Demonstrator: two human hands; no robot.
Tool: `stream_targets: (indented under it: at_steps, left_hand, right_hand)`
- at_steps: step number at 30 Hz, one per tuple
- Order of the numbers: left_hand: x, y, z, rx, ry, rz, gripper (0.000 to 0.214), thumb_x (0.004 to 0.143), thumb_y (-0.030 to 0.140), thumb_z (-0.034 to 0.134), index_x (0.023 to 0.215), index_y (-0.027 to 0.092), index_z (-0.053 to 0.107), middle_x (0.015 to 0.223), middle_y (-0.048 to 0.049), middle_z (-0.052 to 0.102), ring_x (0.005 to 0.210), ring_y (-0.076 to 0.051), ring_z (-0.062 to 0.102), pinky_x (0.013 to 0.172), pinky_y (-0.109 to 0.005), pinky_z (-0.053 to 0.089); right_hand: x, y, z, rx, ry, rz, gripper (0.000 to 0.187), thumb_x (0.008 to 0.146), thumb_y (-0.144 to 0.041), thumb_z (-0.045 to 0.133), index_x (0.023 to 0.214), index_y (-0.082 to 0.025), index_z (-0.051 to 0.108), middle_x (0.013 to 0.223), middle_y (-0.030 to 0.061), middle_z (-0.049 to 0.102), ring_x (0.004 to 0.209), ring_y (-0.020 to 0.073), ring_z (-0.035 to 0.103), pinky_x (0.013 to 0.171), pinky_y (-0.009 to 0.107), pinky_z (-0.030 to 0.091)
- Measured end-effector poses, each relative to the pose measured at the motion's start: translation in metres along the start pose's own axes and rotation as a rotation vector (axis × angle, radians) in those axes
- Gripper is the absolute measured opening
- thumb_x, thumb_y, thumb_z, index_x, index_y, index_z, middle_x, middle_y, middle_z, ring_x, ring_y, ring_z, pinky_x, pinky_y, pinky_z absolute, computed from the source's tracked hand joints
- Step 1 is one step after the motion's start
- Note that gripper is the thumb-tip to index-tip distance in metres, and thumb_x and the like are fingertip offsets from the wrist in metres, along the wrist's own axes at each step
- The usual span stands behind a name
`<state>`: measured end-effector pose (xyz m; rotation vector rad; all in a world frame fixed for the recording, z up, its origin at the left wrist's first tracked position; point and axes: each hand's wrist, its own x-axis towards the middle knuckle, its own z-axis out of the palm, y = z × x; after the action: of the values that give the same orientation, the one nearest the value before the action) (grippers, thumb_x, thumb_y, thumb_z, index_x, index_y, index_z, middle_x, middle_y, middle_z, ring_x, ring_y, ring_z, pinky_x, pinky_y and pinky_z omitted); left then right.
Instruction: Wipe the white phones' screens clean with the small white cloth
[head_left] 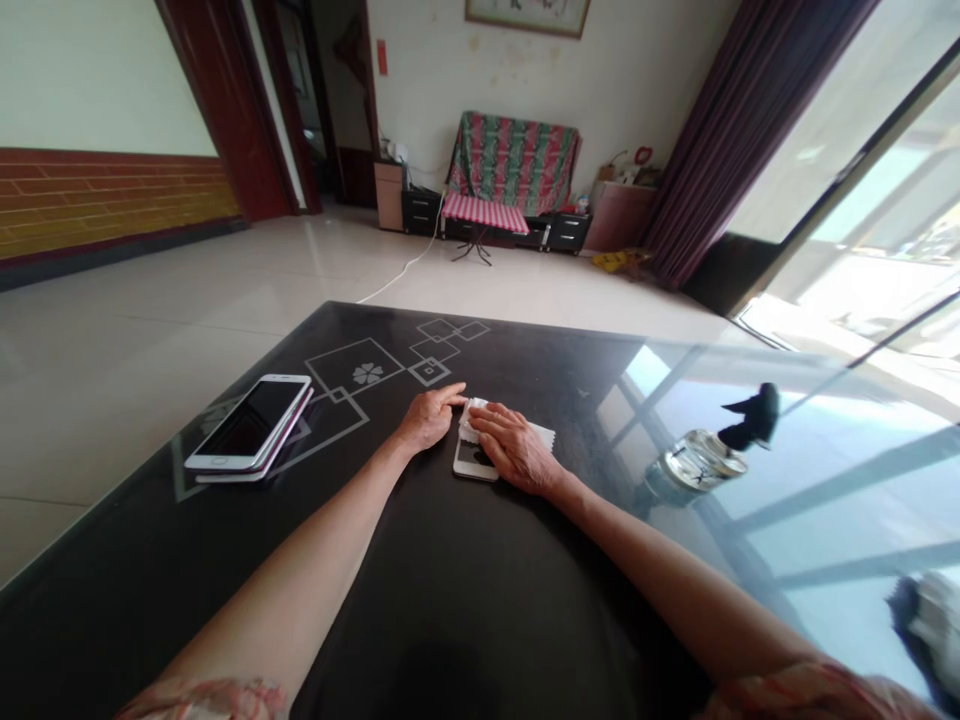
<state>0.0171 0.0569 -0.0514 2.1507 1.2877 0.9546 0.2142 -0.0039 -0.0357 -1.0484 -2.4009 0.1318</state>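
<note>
A white-framed smartphone point(469, 468) lies on the dark table with a white cloth with a zigzag edge point(545, 436) over it. My right hand point(516, 448) presses the cloth onto the phone's screen, its fingers laid across and covering much of both. To the left, my left hand point(429, 418) rests on the table with its index finger stretched out to the phone's upper left edge. That hand holds nothing, and its lower fingers are partly bent.
At the left, a stack of white phones point(255, 422) lies on the black glossy table point(450, 580). A clear bottle with a black spray head point(697, 460) stands at the right. A blurred dark and white item point(930, 625) sits at the right edge.
</note>
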Motion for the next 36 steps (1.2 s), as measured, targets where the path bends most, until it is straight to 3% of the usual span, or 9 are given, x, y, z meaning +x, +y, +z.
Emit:
stream_targets:
  at_steps: [5, 8, 14, 18, 25, 30, 36]
  left_hand:
    - [0.003, 0.006, -0.001, -0.004, 0.020, -0.069, 0.041, 0.080, 0.008, 0.041, 0.109, 0.018, 0.069, 0.119, 0.0004, 0.067, 0.118, -0.013, 0.057, 0.106, -0.021, 0.039]
    - [0.005, 0.012, 0.001, -0.011, 0.040, -0.155, 0.038, 0.082, 0.011, 0.042, 0.108, 0.017, 0.069, 0.115, -0.0006, 0.069, 0.116, -0.014, 0.058, 0.104, -0.022, 0.041]
    - [0.004, 0.019, 0.004, -0.001, 0.090, -0.189, 0.044, 0.083, 0.010, 0.041, 0.121, 0.018, 0.061, 0.103, -0.0007, 0.074, 0.109, -0.014, 0.063, 0.100, -0.025, 0.045]
    - [0.004, 0.018, 0.002, 0.009, 0.093, -0.191, 0.046, 0.081, 0.009, 0.042, 0.122, 0.019, 0.061, 0.100, 0.0003, 0.074, 0.108, -0.014, 0.063, 0.099, -0.025, 0.046]
    - [0.009, 0.008, 0.005, 0.010, 0.086, -0.176, 0.047, 0.080, 0.009, 0.042, 0.123, 0.019, 0.061, 0.099, 0.0013, 0.075, 0.103, -0.014, 0.065, 0.097, -0.025, 0.047]
    - [0.010, 0.002, 0.008, 0.009, 0.099, -0.164, 0.047, 0.080, 0.009, 0.043, 0.122, 0.018, 0.062, 0.100, 0.0003, 0.074, 0.103, -0.014, 0.066, 0.095, -0.023, 0.048]
    - [0.009, 0.003, 0.007, -0.001, 0.098, -0.177, 0.046, 0.080, 0.009, 0.044, 0.122, 0.019, 0.061, 0.101, 0.0009, 0.074, 0.100, -0.014, 0.067, 0.094, -0.024, 0.049]
  right_hand:
    - [0.003, 0.007, 0.005, 0.058, 0.088, -0.043, 0.032, 0.096, -0.026, 0.039, 0.116, -0.018, 0.062, 0.127, 0.0083, 0.060, 0.122, 0.0216, 0.050, 0.105, 0.042, 0.039]
    - [0.004, 0.009, 0.008, 0.098, 0.151, -0.055, 0.032, 0.096, -0.025, 0.038, 0.108, -0.016, 0.066, 0.121, 0.0114, 0.063, 0.115, 0.0199, 0.055, 0.106, 0.039, 0.039]
    - [0.003, 0.013, 0.011, 0.113, 0.280, 0.152, 0.031, 0.093, -0.026, 0.040, 0.099, -0.018, 0.070, 0.123, 0.0120, 0.062, 0.116, 0.0208, 0.056, 0.102, 0.038, 0.043]
    - [0.003, 0.017, 0.012, 0.125, 0.281, 0.182, 0.026, 0.090, -0.022, 0.046, 0.096, -0.019, 0.071, 0.117, 0.0108, 0.065, 0.112, 0.0193, 0.059, 0.101, 0.036, 0.044]
    - [0.007, 0.011, 0.011, 0.055, 0.207, 0.065, 0.028, 0.091, -0.018, 0.043, 0.108, -0.016, 0.065, 0.121, 0.0115, 0.062, 0.114, 0.0199, 0.054, 0.104, 0.039, 0.039]
    - [0.013, 0.001, 0.010, 0.055, 0.162, 0.050, 0.028, 0.092, -0.017, 0.041, 0.109, -0.017, 0.063, 0.122, 0.0098, 0.061, 0.114, 0.0206, 0.052, 0.100, 0.039, 0.042]
    - [0.013, 0.003, 0.013, 0.098, 0.206, 0.020, 0.027, 0.089, -0.017, 0.045, 0.106, -0.019, 0.065, 0.120, 0.0080, 0.063, 0.113, 0.0206, 0.054, 0.102, 0.040, 0.042]
